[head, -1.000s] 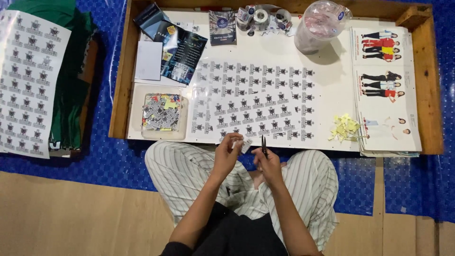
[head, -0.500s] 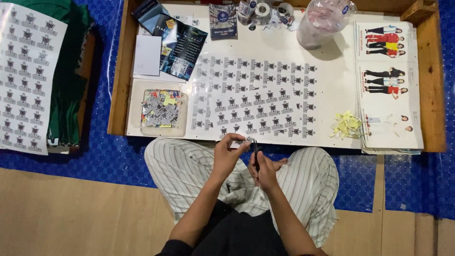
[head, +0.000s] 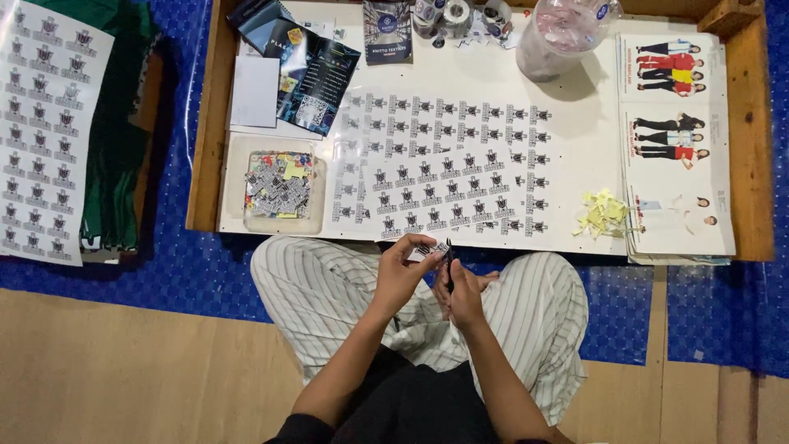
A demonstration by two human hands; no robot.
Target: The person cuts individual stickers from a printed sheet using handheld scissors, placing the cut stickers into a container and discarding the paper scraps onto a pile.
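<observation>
I see a tray (head: pixel 233 187) at 10 o'clock, filled with cut stickers (head: pixel 278 184). My left hand (head: pixel 403 275) pinches a sticker (head: pixel 426 249); my right hand (head: pixel 462 292) grips scissors (head: pixel 449 261) beside it, over my lap. A sheet (head: pixel 444 164) covers the wooden table (head: pixel 748 148) on blue mat (head: pixel 189 271).

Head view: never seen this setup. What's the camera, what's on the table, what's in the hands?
There is no machine here: one camera on a seated person's head looks down at their bare hands. The left hand pinches a small printed sticker. The right hand holds a thin dark tool, probably tweezers or a blade; too small to tell. On the low wooden table lie a sticker sheet, a tray of cut stickers, yellow scraps, tape rolls and a plastic bag.
</observation>
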